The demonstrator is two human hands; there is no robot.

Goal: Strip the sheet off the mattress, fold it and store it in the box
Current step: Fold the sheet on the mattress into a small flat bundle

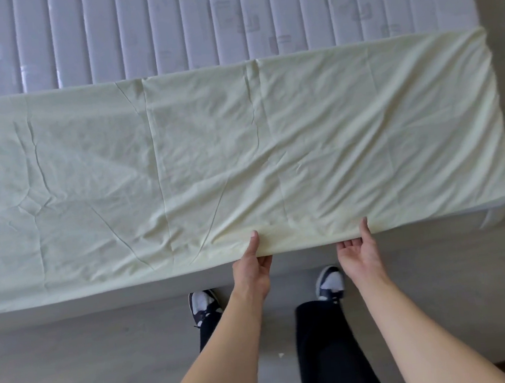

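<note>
A pale yellow sheet lies folded into a long band across the near half of the quilted grey mattress. Its near edge hangs slightly over the mattress side. My left hand pinches that near edge, thumb on top and fingers underneath. A little to the right, my right hand holds the same edge, thumb on the cloth and fingers curled below it. The edge is lifted a little between the two hands. No box is in view.
The bare quilted mattress top fills the far part of the view. I stand on a grey floor close to the mattress side, with my two shoes right beneath the hands. The mattress's right end is near the frame's right side.
</note>
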